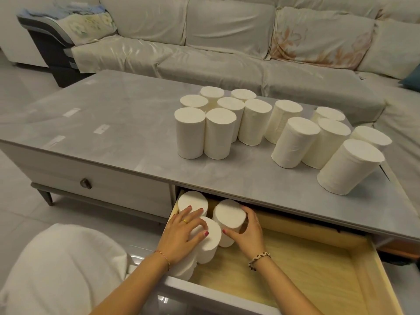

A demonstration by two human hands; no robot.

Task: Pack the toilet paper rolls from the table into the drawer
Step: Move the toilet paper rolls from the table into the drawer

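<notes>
Right hand [246,233] curls around an upright roll [229,220] at the rear of the open drawer [318,276], thumb at its front, fingers behind. Left hand [181,233] lies with fingers spread across the tops of two rolls [210,242] just left of it, in the drawer's left corner. Beyond both hands, the grey tabletop [113,123] carries the remaining rolls [250,123], upright in two clusters.
</notes>
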